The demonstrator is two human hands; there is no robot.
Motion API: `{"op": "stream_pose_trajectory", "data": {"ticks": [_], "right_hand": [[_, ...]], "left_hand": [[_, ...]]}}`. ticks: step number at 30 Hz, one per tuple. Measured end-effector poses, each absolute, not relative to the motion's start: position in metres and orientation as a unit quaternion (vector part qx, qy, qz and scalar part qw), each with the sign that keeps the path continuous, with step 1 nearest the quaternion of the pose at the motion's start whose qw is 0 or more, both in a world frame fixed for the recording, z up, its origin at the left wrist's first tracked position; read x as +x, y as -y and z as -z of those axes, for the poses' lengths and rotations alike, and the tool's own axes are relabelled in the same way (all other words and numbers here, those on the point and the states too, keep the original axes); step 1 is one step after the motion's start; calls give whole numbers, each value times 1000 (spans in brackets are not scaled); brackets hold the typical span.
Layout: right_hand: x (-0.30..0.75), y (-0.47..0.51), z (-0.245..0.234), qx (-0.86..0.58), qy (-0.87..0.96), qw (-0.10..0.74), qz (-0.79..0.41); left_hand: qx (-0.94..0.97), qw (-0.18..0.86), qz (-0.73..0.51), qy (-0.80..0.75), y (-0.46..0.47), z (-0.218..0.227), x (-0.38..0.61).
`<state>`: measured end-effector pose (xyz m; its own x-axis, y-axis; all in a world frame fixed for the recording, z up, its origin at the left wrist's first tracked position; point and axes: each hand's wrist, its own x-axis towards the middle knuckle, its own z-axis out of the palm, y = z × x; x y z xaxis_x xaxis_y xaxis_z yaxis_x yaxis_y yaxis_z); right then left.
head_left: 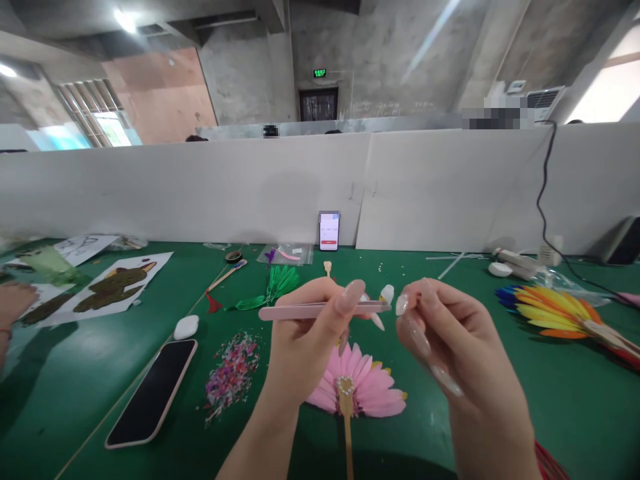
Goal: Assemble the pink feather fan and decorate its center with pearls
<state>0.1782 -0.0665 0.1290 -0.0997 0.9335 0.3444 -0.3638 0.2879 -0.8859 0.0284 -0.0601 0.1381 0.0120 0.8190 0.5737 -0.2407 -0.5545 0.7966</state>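
Pink tweezers [295, 311] lie level in my left hand [320, 327], held between thumb and fingers, with their tips pointing right. My right hand [450, 340] is closed in a pinch just right of those tips; whatever it holds, if anything, is too small or hidden to name. Beneath both hands a fan of pink feathers [383, 393] rests on the table, its wooden handle [347, 433] toward me and small pearl-like beads [345, 385] around a heart shape at the base. A small white tip [387, 293] with some yellow shows between the hands, partly hidden.
A dark-screened phone [153, 393], white earbud case [187, 327] and heap of colourful bits [233, 377] lie left. Green feathers [280, 283] lie beyond. At right is a yellow-and-blue feather fan [555, 310]. A lit phone [329, 231] leans on the white partition [225, 193]. Another person's hand [15, 305] is far left.
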Motion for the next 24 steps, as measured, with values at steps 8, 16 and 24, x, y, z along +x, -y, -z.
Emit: {"op": "stream_pose_trajectory", "data": {"ticks": [8,16,24], "right_hand": [[175,65,-129,-274,507,587,-568],[175,69,-125,-298,538,579,-536],[179,75,-131,-329,550,557,-528]], "left_hand": [[632,343,-644,-262,60,-138,28],[751,123,-609,-222,60,-137,25],[810,61,-551,-192,58,-136,22]]}}
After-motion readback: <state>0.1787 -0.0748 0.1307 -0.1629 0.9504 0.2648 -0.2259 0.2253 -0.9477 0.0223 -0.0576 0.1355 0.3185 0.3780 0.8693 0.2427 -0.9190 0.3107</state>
